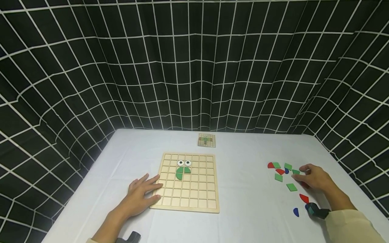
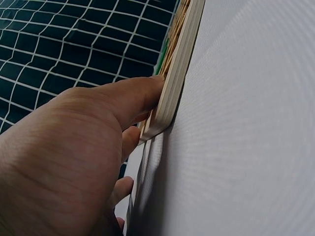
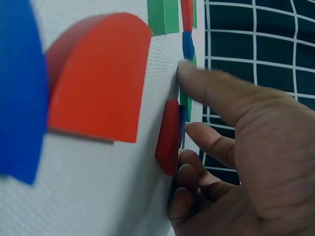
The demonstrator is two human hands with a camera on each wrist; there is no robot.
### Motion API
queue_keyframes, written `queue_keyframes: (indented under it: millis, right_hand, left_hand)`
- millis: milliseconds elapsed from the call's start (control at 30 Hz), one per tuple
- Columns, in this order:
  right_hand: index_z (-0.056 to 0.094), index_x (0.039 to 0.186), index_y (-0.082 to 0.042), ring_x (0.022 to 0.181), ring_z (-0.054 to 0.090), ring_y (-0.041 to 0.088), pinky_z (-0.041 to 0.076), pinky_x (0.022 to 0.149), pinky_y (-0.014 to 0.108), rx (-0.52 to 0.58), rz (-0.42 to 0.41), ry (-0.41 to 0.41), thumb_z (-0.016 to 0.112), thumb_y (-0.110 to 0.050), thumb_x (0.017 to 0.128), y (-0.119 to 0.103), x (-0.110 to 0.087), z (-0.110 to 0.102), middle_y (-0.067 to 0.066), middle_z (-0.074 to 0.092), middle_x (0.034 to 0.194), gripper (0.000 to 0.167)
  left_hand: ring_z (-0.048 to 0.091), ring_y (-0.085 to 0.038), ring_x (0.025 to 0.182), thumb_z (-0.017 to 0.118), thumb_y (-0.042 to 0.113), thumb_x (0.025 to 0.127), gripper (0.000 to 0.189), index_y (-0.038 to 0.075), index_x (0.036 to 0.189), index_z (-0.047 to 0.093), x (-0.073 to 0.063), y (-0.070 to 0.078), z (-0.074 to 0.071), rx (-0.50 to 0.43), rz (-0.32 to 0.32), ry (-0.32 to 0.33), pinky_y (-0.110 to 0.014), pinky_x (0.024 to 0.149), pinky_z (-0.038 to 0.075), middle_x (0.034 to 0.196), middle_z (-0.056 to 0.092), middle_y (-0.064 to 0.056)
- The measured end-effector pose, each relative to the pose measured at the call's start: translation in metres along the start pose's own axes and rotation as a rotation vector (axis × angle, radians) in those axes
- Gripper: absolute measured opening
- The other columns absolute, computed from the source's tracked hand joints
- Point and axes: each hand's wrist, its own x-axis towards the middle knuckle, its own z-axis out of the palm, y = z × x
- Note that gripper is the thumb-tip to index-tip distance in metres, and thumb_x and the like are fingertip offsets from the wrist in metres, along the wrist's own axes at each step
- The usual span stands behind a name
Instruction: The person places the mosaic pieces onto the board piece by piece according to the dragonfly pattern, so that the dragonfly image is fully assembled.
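The spread left hand (image 1: pixel 140 194) touches the board (image 1: pixel 189 185); the right hand (image 1: pixel 316 177) brackets a green piece (image 1: pixel 296 172) (grip unclear).

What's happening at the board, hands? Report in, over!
Left hand on left edge of board, partly covering it. Right hand at loose green piece, grip unclear. Board bears two eyes, three green pieces.

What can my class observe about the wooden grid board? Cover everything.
The squarish board looks like pale wood, with a raised rim and thin ridges dividing it into cells. It lies flat on the white cloth, with the picture card beyond its far edge. Two eye pieces and three green pieces sit in its cells. The left hand touches its left edge.
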Motion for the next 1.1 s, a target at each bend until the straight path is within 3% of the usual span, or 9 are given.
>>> queue_keyframes:
  millis: [367, 700, 967, 1100]
  right_hand:
    - [0.046, 0.115, 0.014, 0.084, 0.05, 0.037, 0.049, 0.066, 0.041, 0.017, 0.056, 0.072, 0.076, -0.042, 0.081, -0.005, -0.001, 0.006, 0.024, 0.054, 0.091, 0.071]
    - [0.053, 0.112, 0.01, 0.079, 0.053, 0.028, 0.045, 0.061, 0.036, 0.021, 0.006, 0.079, 0.074, -0.043, 0.083, -0.006, -0.01, 0.004, 0.018, 0.059, 0.09, 0.064]
    - [0.05, 0.119, 0.012, 0.088, 0.051, 0.036, 0.05, 0.069, 0.046, -0.009, -0.028, 0.051, 0.072, -0.053, 0.081, -0.008, -0.011, 0.003, 0.026, 0.056, 0.1, 0.078]
    - [0.05, 0.117, 0.012, 0.087, 0.049, 0.037, 0.049, 0.069, 0.047, -0.015, -0.012, 0.035, 0.074, -0.055, 0.078, -0.007, -0.01, 0.004, 0.024, 0.056, 0.096, 0.08]
  left_hand:
    - [0.022, -0.034, 0.141, 0.071, 0.041, 0.085, 0.04, 0.023, 0.12, 0.069, 0.0, 0.002, -0.001, -0.003, -0.018, -0.019, -0.059, 0.109, 0.003, 0.147, 0.044, 0.003]
    - [0.021, -0.032, 0.142, 0.072, 0.04, 0.085, 0.04, 0.024, 0.121, 0.068, -0.001, 0.002, 0.0, 0.011, -0.051, -0.039, -0.058, 0.11, 0.001, 0.147, 0.043, 0.005]
    - [0.021, -0.031, 0.142, 0.071, 0.04, 0.085, 0.04, 0.024, 0.121, 0.068, -0.001, 0.002, -0.001, 0.019, -0.047, -0.028, -0.058, 0.11, 0.001, 0.147, 0.043, 0.005]
    - [0.021, -0.031, 0.142, 0.071, 0.041, 0.085, 0.041, 0.024, 0.122, 0.068, 0.0, 0.001, -0.001, 0.021, -0.045, -0.04, -0.058, 0.11, 0.001, 0.148, 0.042, 0.006]
